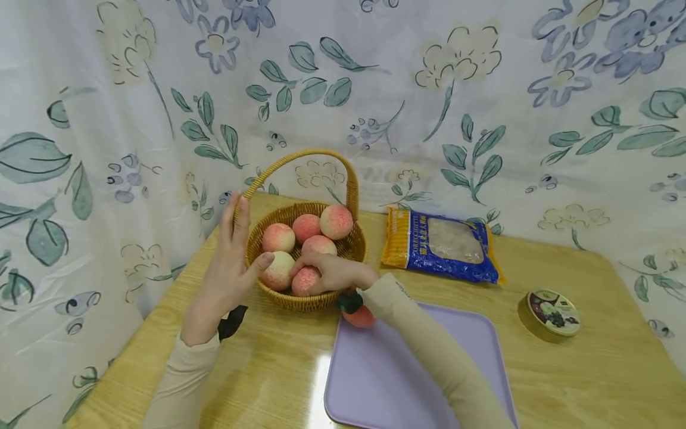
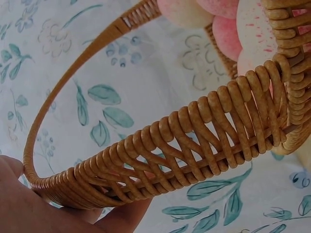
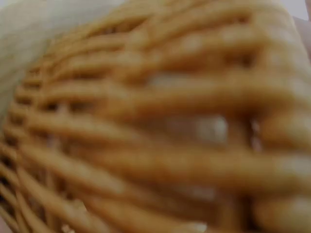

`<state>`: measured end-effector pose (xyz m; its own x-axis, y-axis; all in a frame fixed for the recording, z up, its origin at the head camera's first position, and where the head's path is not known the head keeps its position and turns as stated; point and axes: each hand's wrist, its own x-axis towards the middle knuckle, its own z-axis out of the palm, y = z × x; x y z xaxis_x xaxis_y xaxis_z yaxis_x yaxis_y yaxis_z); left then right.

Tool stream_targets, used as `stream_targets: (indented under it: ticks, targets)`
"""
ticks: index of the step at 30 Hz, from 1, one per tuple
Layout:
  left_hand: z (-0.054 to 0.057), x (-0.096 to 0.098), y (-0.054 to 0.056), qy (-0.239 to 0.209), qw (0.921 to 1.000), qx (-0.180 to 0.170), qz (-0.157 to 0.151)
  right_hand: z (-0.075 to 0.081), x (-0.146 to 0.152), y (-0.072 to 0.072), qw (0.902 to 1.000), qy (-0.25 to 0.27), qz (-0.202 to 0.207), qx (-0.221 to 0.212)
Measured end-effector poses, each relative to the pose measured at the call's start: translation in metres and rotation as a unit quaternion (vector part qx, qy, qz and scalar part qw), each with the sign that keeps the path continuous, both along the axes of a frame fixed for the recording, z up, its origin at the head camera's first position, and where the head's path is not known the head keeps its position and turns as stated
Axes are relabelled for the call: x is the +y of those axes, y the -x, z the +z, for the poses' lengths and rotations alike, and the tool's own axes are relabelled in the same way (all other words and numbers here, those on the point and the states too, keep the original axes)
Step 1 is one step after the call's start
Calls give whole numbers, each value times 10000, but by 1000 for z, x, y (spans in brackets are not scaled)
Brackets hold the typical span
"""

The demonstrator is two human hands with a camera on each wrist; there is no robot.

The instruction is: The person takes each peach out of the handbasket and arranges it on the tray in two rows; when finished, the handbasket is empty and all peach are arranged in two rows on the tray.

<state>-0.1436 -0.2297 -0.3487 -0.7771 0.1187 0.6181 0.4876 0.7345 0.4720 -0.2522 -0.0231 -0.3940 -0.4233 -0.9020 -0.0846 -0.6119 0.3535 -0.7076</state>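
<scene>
A wicker basket [image 1: 300,302] with a tall arched handle [image 1: 300,154] holds several pink-and-cream peaches [image 1: 336,222]. My right hand [image 1: 337,273] reaches in over the near right rim, its fingers and thumb round a speckled pink peach [image 1: 306,280]. In the right wrist view, blurred wicker [image 3: 184,107] fills nearly everything. At the basket's left side, my left hand [image 1: 227,277] touches the handle with straight fingers, the thumb overlapping a pale peach [image 1: 277,271]. The left wrist view shows that hand [image 2: 34,208] against the handle's woven side [image 2: 194,131].
A lilac tray [image 1: 375,381] lies in front, under my right forearm. At its upper left corner a pink round thing [image 1: 359,317] is partly hidden by my wrist. A blue-and-yellow pasta bag [image 1: 447,244] lies behind, with a round tin [image 1: 550,316] to the right. Floral cloth surrounds the wooden table.
</scene>
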Motion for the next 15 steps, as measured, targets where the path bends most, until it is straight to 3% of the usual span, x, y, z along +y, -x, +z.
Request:
stream_targets:
  ticks: [3,8,12,15]
  targets:
    - [1,1,0,0,10000,-60,21,-1,1,-1,9996,208,-184,74]
    - [1,2,1,29,9999,-136,-16,0,6,-2,9965,589,-539,-227]
    - [1,0,0,-30,9998,-187,-13,7,12,0,9919,1129,-516,-259]
    - [2,-2,-2,-73,9997,-250,7,15,23,2,9885,1266,-793,-234]
